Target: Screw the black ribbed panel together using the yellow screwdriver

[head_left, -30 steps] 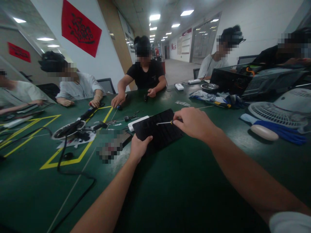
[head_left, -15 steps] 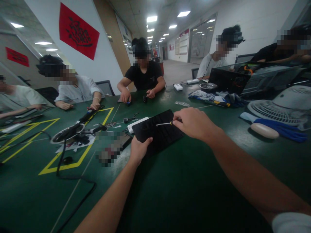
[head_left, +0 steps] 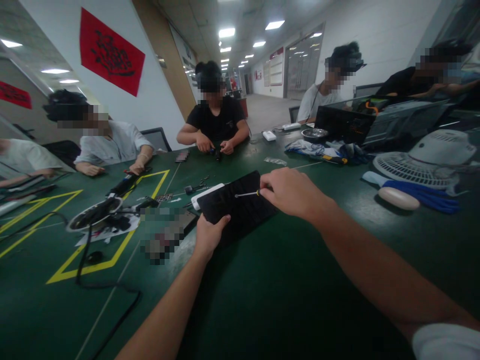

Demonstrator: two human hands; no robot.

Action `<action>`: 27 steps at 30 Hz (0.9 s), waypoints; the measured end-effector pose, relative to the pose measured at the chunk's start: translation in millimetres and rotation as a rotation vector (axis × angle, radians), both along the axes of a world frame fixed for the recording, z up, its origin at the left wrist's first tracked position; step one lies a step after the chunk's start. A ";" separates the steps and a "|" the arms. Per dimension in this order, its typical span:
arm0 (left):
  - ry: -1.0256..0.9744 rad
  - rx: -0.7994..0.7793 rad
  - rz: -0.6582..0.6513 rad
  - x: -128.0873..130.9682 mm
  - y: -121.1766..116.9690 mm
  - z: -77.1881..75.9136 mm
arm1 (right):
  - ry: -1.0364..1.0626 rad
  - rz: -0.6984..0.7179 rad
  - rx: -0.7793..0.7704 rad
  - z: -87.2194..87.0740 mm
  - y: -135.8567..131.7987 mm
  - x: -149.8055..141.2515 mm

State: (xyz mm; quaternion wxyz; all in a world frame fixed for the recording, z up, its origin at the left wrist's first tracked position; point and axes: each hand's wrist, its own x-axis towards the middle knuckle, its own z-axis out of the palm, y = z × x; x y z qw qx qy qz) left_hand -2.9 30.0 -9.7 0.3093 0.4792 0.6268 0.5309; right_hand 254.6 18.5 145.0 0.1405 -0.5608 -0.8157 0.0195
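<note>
Two bare hands in my feed, one thing apiece. Left hand [head_left: 208,235] has its fingers clamped on one black panel [head_left: 245,212], thumb on the face near the left edge, the rest tucked behind where I can't see. Right hand [head_left: 294,192] is pinching one screwdriver [head_left: 246,194] by the handle, shaft pointing left across the panel; can't tell from here if the tip actually touches. So the panel's tilted up between both hands, over the green surface [head_left: 285,285].

Just behind it sits one white block [head_left: 206,193], partly covered. Off to the right I count one fan [head_left: 416,167], one pale oval thing [head_left: 398,198] and some blue gloves [head_left: 431,196], bunched up so I can't count those. One metal bowl [head_left: 315,134] farther back, two yellow tape outlines [head_left: 125,246] on the left. Five other people [head_left: 217,120] sit around, and two red posters [head_left: 111,51] hang on the left side.
</note>
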 end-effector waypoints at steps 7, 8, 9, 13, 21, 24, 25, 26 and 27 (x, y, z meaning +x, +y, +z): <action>-0.012 0.030 -0.014 0.6 -0.1 0.8 | 0.015 0.000 -0.018 -1.0 0.4 2.0; -0.016 0.034 -0.016 0.5 -0.1 0.5 | 0.017 -0.002 -0.018 -1.7 1.0 2.4; -0.016 0.035 -0.017 0.3 -0.2 0.2 | 0.019 -0.001 -0.017 -2.4 1.7 2.7; 0.011 0.026 -0.007 0.9 -1.9 1.1 | 0.031 0.017 -0.014 -4.6 4.1 4.3; 0.004 0.023 0.011 0.9 -1.2 -1.2 | 0.086 0.024 -0.017 -4.3 6.6 4.2; 0.019 0.027 -0.001 0.0 -0.4 -1.7 | 0.092 0.046 0.015 -5.5 6.6 4.4; 0.021 0.029 -0.006 -0.1 -0.3 -1.3 | 0.088 0.052 0.028 -6.0 6.4 4.4; 0.021 0.030 -0.010 -0.1 -0.4 -0.9 | 0.084 0.056 0.038 -6.6 6.1 4.5; 0.022 0.027 -0.011 -0.2 -0.5 -0.5 | 0.081 0.058 0.046 -7.2 5.8 4.5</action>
